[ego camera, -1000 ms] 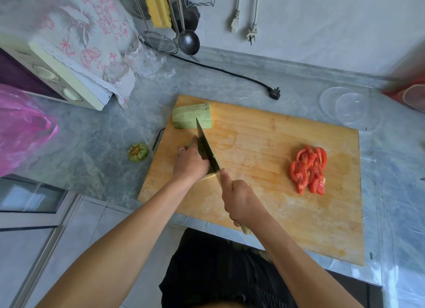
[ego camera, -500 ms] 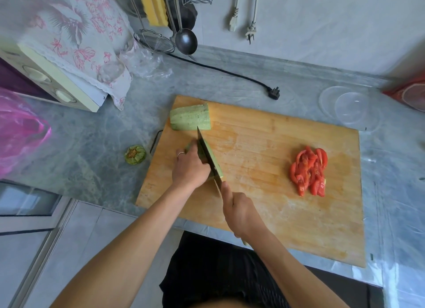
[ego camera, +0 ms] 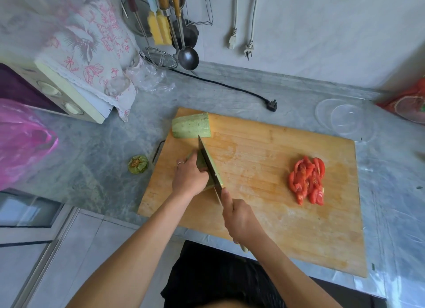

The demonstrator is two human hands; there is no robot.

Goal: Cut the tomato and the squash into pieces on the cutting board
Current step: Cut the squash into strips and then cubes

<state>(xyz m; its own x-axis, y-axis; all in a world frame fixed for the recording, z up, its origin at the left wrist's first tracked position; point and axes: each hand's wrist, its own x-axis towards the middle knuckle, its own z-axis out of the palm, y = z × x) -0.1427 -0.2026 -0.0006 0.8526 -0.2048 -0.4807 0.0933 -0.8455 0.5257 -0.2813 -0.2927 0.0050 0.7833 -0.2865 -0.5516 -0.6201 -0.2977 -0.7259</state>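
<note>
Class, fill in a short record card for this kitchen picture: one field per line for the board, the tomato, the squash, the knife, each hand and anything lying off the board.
Board: wooden cutting board on a grey counter
Tomato: red slices piled on the board's right side
Squash being cut: piece under the left hand
Squash waiting: uncut chunk at the board's far left corner
Knife: cleaver, blade in the squash
Left hand: holds the squash steady
Right hand: grips the cleaver handle
Off the board: squash stem end on the counter
</note>
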